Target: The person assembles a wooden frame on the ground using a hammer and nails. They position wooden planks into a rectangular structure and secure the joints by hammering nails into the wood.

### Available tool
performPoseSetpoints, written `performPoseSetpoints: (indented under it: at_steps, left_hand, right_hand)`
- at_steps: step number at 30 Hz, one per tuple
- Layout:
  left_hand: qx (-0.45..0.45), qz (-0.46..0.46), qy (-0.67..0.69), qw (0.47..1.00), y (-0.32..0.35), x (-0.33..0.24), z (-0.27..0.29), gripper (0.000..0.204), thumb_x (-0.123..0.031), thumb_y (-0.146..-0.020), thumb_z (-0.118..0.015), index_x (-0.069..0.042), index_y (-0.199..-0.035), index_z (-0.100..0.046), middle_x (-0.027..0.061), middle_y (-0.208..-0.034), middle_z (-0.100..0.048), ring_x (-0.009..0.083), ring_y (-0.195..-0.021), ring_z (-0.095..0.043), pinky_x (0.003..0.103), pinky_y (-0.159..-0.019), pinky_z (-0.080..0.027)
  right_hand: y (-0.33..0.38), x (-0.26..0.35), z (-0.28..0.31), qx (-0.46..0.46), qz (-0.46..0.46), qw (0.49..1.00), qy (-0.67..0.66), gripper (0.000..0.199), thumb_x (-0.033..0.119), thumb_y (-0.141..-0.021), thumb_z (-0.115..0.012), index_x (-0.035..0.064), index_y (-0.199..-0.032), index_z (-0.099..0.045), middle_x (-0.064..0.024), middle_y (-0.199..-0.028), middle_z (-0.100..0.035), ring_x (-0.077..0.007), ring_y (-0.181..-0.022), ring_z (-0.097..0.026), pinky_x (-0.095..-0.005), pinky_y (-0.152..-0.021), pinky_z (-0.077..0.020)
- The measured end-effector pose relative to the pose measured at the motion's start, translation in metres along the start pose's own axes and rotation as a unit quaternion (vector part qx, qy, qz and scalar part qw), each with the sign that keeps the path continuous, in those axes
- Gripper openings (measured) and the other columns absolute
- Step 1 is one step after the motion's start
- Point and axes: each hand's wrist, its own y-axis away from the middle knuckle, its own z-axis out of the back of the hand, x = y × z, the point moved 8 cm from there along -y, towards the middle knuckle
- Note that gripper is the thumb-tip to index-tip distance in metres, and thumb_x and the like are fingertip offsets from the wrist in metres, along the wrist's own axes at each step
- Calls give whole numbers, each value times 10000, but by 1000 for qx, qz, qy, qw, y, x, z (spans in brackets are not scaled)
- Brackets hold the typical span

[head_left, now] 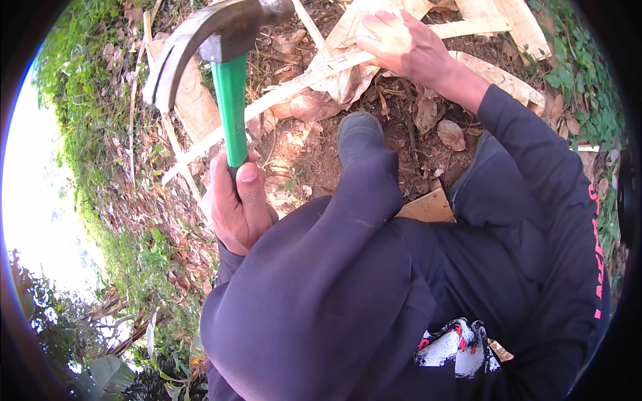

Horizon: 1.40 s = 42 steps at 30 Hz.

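My left hand (pixel 239 200) is wrapped round the dark lower end of a claw hammer's green handle. The claw hammer (pixel 231 107) stands upright, its metal head at the top of the view and its curved claw pointing left. Farther right, my right hand (pixel 411 50) is closed on a long, thin wooden strip (pixel 294 85), fingers curled. The strip runs slantwise from the lower left to the upper right and passes under that hand. Whether a small thing sits between the right fingers is hidden. Wider pale boards (pixel 351 30) lie beneath and beyond the strip.
Dry leaves (pixel 451 135) and brown soil surround my boots (pixel 360 134). A board (pixel 190 90) lies behind the hammer, and another wood piece (pixel 428 207) rests between my legs. More planks (pixel 511 27) are at the far right. Green plants (pixel 578 80) border both sides.
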Motion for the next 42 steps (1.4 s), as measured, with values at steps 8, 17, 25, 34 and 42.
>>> performPoseSetpoints:
  at_steps: [8,17,25,34,42]
  left_hand:
    - [171,32,-146,974,-12,2,-14,242,-223,-1019,-504,2,-1066,-578,104,-683,-597,182,-527,-540,347,-512,-413]
    - [201,-46,-166,964,-45,-12,-21,261,-231,-1043,-466,4,-1072,-577,-2,-628,-448,59,-535,-386,258,-496,-307]
    - [225,-4,-84,971,-39,14,-23,258,-225,-1050,-448,7,-1091,-554,-26,-654,-429,44,-545,-341,229,-493,-272]
    - [285,98,-14,953,-40,12,-29,251,-204,-1049,-426,16,-1090,-539,4,-648,-454,77,-522,-384,262,-485,-318]
    - [296,134,10,946,-24,15,-28,254,-189,-1047,-433,31,-1047,-559,1,-630,-438,74,-558,-387,267,-512,-330]
  right_hand:
    - [5,-3,-2,-21,5,1000,-5,432,298,-786,-733,154,-1185,-651,-94,-1262,-614,-264,-1188,-558,-445,-1031,-427]
    - [8,-4,-5,-14,-1,1000,0,433,316,-776,-748,151,-1167,-661,-93,-1251,-618,-266,-1190,-558,-442,-1042,-414]
    - [-20,7,36,-12,19,999,-28,262,177,-761,-610,101,-1010,-641,-92,-992,-607,-269,-943,-602,-412,-771,-496]
    - [-10,8,26,-23,23,999,29,266,187,-774,-599,135,-1031,-641,-92,-1063,-627,-263,-993,-608,-434,-846,-500]
    - [-10,4,26,-36,18,999,-6,287,184,-781,-594,133,-1060,-638,-97,-1050,-626,-280,-994,-610,-454,-851,-502]
